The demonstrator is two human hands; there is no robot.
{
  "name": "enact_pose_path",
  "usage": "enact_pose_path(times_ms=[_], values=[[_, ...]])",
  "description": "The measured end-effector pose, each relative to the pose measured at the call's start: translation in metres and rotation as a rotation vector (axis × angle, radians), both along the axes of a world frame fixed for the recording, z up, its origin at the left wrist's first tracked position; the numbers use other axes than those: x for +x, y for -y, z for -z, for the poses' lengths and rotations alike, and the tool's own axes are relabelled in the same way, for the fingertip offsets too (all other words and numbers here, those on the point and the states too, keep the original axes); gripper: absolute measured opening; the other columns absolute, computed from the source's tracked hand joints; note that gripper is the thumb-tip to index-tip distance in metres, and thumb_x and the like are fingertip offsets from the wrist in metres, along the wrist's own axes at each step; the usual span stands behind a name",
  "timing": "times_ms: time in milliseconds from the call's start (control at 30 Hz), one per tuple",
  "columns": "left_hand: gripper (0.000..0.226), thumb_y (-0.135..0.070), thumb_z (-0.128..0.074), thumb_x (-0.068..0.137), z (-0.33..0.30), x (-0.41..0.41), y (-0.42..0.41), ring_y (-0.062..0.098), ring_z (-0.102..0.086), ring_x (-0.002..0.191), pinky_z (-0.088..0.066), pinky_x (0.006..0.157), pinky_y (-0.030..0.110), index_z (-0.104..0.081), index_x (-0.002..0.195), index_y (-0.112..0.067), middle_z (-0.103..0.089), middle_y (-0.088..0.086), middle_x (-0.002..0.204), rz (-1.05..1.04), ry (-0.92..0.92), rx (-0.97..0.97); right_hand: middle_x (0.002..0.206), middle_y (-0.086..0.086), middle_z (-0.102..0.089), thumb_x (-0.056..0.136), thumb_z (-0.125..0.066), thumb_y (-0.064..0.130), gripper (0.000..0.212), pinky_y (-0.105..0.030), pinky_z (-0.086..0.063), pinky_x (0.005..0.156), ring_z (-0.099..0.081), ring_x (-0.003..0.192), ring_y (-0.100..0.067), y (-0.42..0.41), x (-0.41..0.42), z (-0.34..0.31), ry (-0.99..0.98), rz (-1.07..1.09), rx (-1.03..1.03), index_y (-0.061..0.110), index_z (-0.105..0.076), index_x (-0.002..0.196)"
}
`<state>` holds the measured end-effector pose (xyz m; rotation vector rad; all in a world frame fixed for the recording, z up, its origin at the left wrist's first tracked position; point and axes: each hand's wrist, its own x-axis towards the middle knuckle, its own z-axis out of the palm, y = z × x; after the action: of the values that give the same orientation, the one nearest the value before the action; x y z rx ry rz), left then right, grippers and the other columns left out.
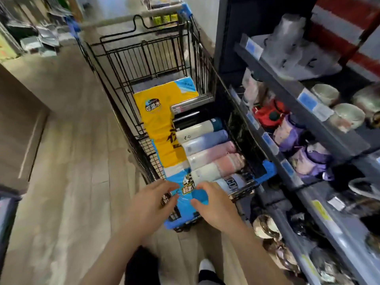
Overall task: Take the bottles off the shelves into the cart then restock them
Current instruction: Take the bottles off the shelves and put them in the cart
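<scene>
Bottles (207, 145) lie on their sides in a row inside our black wire cart (148, 58), packed against its right wall: a dark one farthest from us, then white-and-teal, lavender, pink-to-white, and cream-and-pink nearer us, with one bearing dark lettering at the near end. Beside them, along the cart's left side, stretches a long yellow-and-blue plastic package (162, 128) printed with Chinese characters. Our left hand (152, 200) and right hand (213, 202) reach over the cart's near end, palms down, fingers loosely spread and slightly bent; their tips rest at the blue end of the package, and we cannot tell whether either actually grips it. The cart stands on a pale wood-pattern floor (67, 161), just beside grey shelves (287, 89) on our right, which carry bowls (347, 116), purple-capped flasks (308, 159) and red-topped items, blurred by motion. Blue price tags (307, 101) line the shelf edges.
</scene>
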<state>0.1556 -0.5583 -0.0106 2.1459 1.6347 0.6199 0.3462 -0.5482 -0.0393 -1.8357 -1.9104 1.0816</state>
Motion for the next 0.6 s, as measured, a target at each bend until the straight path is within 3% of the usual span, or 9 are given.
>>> enact_pose_path(times_ms=[133,267,367,400,467,600], values=[[0.038,-0.047,-0.043,0.084,0.015,-0.045,-0.059,0.012,-0.064,0.089,-0.051,0.069,0.025,-0.07,0.102,-0.027,-0.068,-0.011,0.098,0.067,-0.032,-0.059,0.12,-0.002,-0.052,0.089,-0.063,0.037,0.039,-0.031,-0.04,0.093,-0.05,0.114,-0.02,-0.026,-0.035,0.013,0.009,0.107,-0.048,0.022,-0.053,0.123],[0.034,-0.041,-0.046,0.084,0.022,-0.1,-0.131,0.006,-0.057,0.087,-0.04,0.073,0.011,-0.072,0.097,-0.022,-0.07,-0.008,0.093,0.228,-0.021,-0.034,0.12,-0.002,-0.051,0.09,-0.061,0.039,0.038,-0.031,-0.042,0.089,-0.053,0.111,-0.021,-0.064,-0.083,0.018,0.066,0.285,-0.082,0.024,-0.052,0.124],[0.039,-0.045,-0.045,0.085,0.02,-0.15,-0.192,0.009,-0.063,0.086,-0.056,0.073,0.032,-0.072,0.102,-0.023,-0.07,-0.008,0.096,0.296,0.002,-0.08,0.124,0.0,-0.051,0.089,-0.063,0.037,0.042,-0.025,-0.037,0.088,-0.051,0.115,-0.018,-0.094,-0.131,0.017,0.056,0.384,-0.103,0.023,-0.052,0.127],[0.042,-0.048,-0.043,0.085,0.016,-0.164,-0.21,0.011,-0.065,0.085,-0.057,0.07,0.034,-0.071,0.104,-0.024,-0.069,-0.009,0.097,0.285,0.004,-0.096,0.125,0.0,-0.051,0.089,-0.063,0.037,0.043,-0.026,-0.037,0.091,-0.051,0.117,-0.018,-0.103,-0.144,0.015,0.054,0.393,-0.113,0.024,-0.051,0.128],[0.043,-0.051,-0.044,0.086,0.007,-0.187,-0.241,0.009,-0.063,0.085,-0.052,0.069,0.027,-0.07,0.108,-0.025,-0.067,-0.012,0.1,0.255,0.0,-0.107,0.127,0.002,-0.051,0.088,-0.063,0.04,0.044,-0.03,-0.039,0.095,-0.049,0.119,-0.017,-0.122,-0.165,0.011,0.081,0.4,-0.116,0.026,-0.05,0.128],[0.025,-0.033,-0.061,0.093,0.009,-0.203,-0.287,-0.001,-0.054,0.082,-0.033,0.066,0.004,-0.069,0.114,-0.023,-0.066,-0.011,0.103,0.285,0.018,-0.131,0.128,0.004,-0.046,0.09,-0.06,0.043,0.044,-0.028,-0.041,0.09,-0.048,0.115,-0.014,-0.153,-0.18,0.009,0.087,0.519,-0.116,0.03,-0.047,0.13]])
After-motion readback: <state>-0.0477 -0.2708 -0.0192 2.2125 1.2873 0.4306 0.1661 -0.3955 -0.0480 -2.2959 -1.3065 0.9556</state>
